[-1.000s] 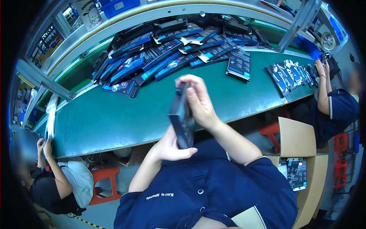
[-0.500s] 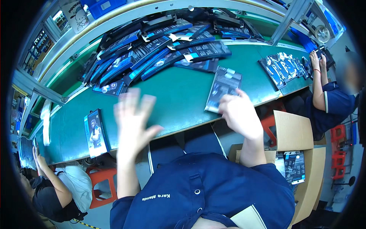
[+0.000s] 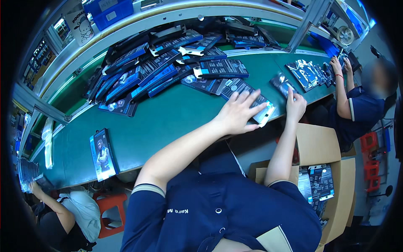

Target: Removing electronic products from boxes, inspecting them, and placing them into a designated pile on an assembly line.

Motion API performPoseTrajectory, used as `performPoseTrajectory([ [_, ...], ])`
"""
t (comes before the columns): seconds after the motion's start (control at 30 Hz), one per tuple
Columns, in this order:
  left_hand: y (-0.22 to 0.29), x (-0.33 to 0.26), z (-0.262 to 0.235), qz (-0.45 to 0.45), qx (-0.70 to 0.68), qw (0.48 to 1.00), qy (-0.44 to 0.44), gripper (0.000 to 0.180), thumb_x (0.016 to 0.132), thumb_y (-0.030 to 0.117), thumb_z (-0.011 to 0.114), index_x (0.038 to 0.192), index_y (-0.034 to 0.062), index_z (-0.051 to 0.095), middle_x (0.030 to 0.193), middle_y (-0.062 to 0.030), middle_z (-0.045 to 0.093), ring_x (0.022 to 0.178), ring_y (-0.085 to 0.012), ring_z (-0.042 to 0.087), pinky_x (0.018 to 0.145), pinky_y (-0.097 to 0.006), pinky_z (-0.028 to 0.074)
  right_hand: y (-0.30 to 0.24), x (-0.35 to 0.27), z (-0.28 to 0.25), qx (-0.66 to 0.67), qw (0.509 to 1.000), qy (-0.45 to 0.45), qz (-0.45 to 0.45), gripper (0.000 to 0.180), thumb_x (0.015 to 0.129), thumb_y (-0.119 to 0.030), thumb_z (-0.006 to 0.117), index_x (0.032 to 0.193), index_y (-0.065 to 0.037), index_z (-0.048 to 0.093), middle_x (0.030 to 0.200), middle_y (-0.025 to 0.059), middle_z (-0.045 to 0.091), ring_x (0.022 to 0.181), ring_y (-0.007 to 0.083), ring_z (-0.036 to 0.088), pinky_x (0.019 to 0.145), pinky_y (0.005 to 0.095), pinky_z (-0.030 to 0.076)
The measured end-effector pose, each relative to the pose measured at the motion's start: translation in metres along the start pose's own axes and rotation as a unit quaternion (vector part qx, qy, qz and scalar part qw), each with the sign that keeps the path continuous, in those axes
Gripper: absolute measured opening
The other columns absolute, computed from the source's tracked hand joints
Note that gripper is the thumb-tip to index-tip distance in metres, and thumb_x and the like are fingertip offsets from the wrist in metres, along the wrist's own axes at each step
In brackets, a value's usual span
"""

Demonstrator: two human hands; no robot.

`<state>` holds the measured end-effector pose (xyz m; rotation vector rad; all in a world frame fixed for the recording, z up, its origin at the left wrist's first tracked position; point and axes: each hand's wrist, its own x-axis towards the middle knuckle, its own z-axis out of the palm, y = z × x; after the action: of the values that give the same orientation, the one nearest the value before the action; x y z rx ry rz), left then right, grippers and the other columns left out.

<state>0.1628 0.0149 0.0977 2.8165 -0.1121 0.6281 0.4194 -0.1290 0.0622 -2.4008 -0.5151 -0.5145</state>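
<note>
Two-handed work near the worktop's near edge, right of centre; L hand (image 3: 237,115) spread over a flat dark box (image 3: 238,87), fingers apart and laid on top rather than wrapped round it; the box lies aslant on the green worktop (image 3: 176,113), its end toward the near edge showing a pale flap. R hand (image 3: 296,106), just beyond the box's right side, has thumb and fingers closed on the near end of a small dark packet (image 3: 283,84) — blurred, so its exact kind is hard to call. Step in hand, by the look of it: box steadied w/ the L, packet handled w/ the R; next move calls for the L to keep the box from sliding, the R to hold its pinch and keep the packet clear of the flap. Nearby: a heap of similar boxes (image 3: 159,71) along the far edge; one picture-fronted box (image 3: 103,155) flat by the near edge, toward the left end; shiny packs (image 3: 306,75) toward the right end — co-worker's hands (image 3: 341,67) just past them.
</note>
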Motion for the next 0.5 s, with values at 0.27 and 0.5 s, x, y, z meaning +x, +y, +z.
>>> performPoseTrajectory([
  [0.27, 0.053, -0.014, -0.004, -0.146, 0.072, 0.982, -0.097, 0.071, 0.069, 0.050, 0.076, 0.127, 0.0151, 0.054, 0.131, -0.0291, 0.043, 0.122, -0.0486, 0.042, 0.101, -0.053, 0.037, 0.016, -0.027, -0.046, 0.215, 0.936, -0.157, 0.229, 0.075, 0.075, -0.026, 0.083, 0.136, 0.002, 0.048, 0.102, 0.0131, 0.067, 0.078, 0.0184, 0.069, 0.048, 0.0272, 0.055],
  [0.5, 0.012, -0.043, -0.060, -0.251, -0.043, 0.967, -0.033, 0.086, 0.058, 0.040, 0.080, 0.134, 0.0168, 0.049, 0.120, -0.0253, 0.047, 0.115, -0.0417, 0.047, 0.094, -0.049, 0.042, -0.067, -0.063, -0.083, 0.558, 0.821, -0.115, 0.046, 0.061, 0.082, -0.004, 0.075, 0.136, 0.008, 0.047, 0.118, 0.0143, 0.064, 0.091, 0.0140, 0.066, 0.066, 0.0222, 0.055],
])
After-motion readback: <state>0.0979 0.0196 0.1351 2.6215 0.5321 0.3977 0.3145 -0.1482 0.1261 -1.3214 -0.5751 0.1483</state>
